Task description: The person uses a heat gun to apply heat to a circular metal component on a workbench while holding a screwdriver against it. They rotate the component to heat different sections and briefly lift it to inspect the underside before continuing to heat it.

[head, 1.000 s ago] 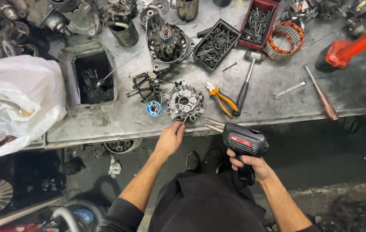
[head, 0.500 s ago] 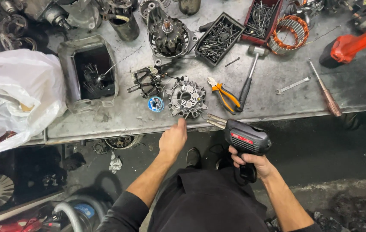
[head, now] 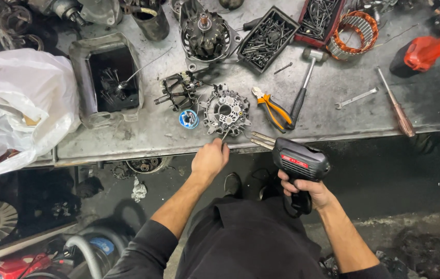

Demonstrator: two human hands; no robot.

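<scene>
My right hand [head: 305,192] grips a black soldering gun [head: 296,161] with a red label, its two metal prongs pointing left toward the bench edge. My left hand [head: 210,159] is closed around a thin wire or rod whose tip reaches up to the round grey rectifier plate [head: 225,111] lying on the metal workbench [head: 142,139]. A small blue spool [head: 189,119] lies just left of the plate. A black rotor part [head: 178,91] sits behind it.
Orange-handled pliers [head: 274,109], a hammer [head: 305,77], a wrench [head: 356,98] and a screwdriver [head: 396,106] lie right of the plate. Trays of screws [head: 269,39], a copper stator ring [head: 353,33], a red tool [head: 429,49], a metal tub [head: 107,77] and a white plastic bag [head: 16,106] crowd the bench.
My left hand has moved slightly up toward the rectifier plate with the thin wire. The soldering gun has stayed low by the bench edge.
</scene>
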